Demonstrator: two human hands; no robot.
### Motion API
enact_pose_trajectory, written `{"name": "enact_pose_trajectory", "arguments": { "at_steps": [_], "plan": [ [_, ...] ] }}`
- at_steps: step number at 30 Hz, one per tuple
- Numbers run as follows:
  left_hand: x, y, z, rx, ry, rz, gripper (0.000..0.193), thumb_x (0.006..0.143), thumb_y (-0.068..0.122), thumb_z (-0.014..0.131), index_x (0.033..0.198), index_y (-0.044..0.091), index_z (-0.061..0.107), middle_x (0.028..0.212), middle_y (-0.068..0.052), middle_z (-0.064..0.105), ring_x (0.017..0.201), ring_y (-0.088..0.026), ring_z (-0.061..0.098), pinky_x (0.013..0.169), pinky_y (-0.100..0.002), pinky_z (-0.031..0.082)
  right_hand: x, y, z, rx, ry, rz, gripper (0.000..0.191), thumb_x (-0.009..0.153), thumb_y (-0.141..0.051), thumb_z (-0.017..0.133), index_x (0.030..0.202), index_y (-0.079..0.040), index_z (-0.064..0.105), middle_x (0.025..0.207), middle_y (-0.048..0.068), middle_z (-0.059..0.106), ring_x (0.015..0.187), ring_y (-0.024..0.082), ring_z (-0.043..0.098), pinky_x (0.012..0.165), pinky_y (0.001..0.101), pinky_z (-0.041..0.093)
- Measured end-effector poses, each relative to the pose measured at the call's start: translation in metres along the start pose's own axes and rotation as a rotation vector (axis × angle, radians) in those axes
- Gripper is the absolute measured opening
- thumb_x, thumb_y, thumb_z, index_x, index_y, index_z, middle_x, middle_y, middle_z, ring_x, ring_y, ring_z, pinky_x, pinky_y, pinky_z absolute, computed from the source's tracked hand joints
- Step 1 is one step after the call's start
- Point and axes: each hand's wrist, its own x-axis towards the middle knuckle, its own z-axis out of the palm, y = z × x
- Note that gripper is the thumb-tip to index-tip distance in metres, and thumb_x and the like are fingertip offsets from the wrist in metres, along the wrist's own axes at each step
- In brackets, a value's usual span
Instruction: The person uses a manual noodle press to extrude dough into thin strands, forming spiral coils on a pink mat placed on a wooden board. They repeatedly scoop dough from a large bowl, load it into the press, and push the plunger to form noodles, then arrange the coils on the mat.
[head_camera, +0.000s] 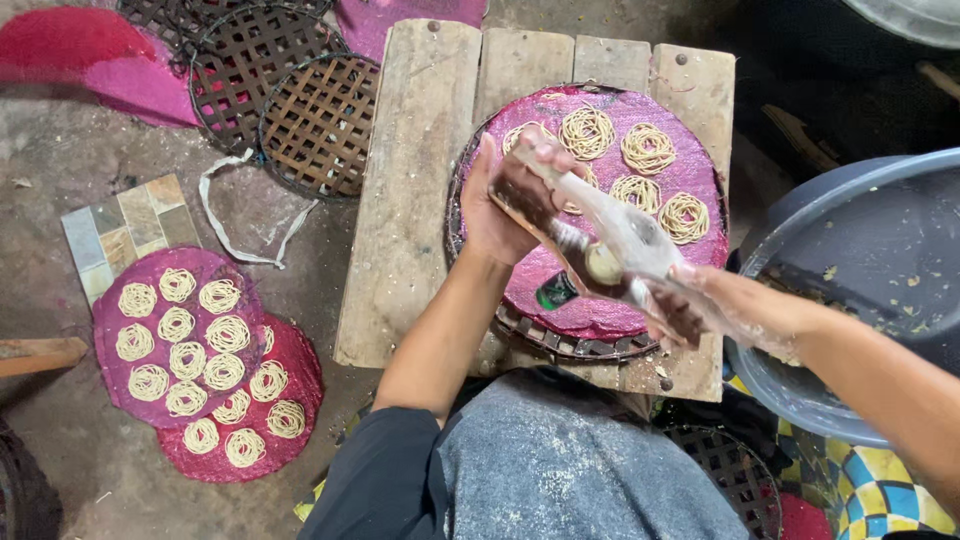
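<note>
Two hands, left hand (503, 215) and right hand (690, 300), grip a noodle press (590, 240) over a pink mat (600, 290) holding five noodle swirls (648, 148).

place: informal floor-level food workshop, string-noodle making
floor (60, 170): rough bare concrete, left of the hands
bench (410, 190): low plank table under the hands
racks (320, 125): woven lattice trays stacked beyond the left hand
output: noodle nests (185, 345) on pink cloth rounds, far left

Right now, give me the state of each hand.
Left hand: closed on one handle of the noodle press.
Right hand: closed on its other handle.
</note>
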Motion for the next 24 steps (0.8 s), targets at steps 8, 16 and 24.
{"name": "enact_pose_trajectory", "arguments": {
  "at_steps": [8, 16, 24],
  "plan": [
    [0.002, 0.032, -0.036, -0.053, 0.043, 0.188, 0.033, 0.102, 0.047, 0.055, 0.098, 0.014, 0.053, 0.089, 0.0, 0.053, 0.09, -0.018, 0.055, 0.099, -0.039, 0.046, 0.035, -0.039, 0.028, -0.619, 0.395, 0.062, 0.079, 0.1, -0.062, 0.033, 0.138, 0.003, 0.055, 0.108, 0.006, 0.069, 0.102, 0.014, 0.063, 0.088, 0.0351, 0.051],
    [0.014, 0.011, -0.037, -0.04, 0.133, 0.223, 0.028, 0.098, 0.043, 0.056, 0.094, 0.015, 0.052, 0.087, 0.001, 0.053, 0.089, -0.017, 0.055, 0.095, -0.037, 0.047, 0.016, -0.094, 0.038, -0.606, 0.43, 0.282, 0.074, 0.101, -0.063, 0.034, 0.126, -0.001, 0.065, 0.086, 0.011, 0.072, 0.077, 0.02, 0.063, 0.073, 0.0373, 0.053],
    [0.003, 0.034, -0.027, 0.059, 0.161, 0.257, 0.035, 0.099, 0.05, 0.052, 0.093, 0.016, 0.051, 0.084, 0.001, 0.052, 0.085, -0.017, 0.054, 0.089, -0.039, 0.047, 0.024, -0.098, 0.061, -0.533, 0.387, 0.267, 0.069, 0.1, -0.064, 0.033, 0.124, -0.005, 0.06, 0.08, 0.01, 0.066, 0.072, 0.018, 0.06, 0.068, 0.0378, 0.054]
  ]
}}
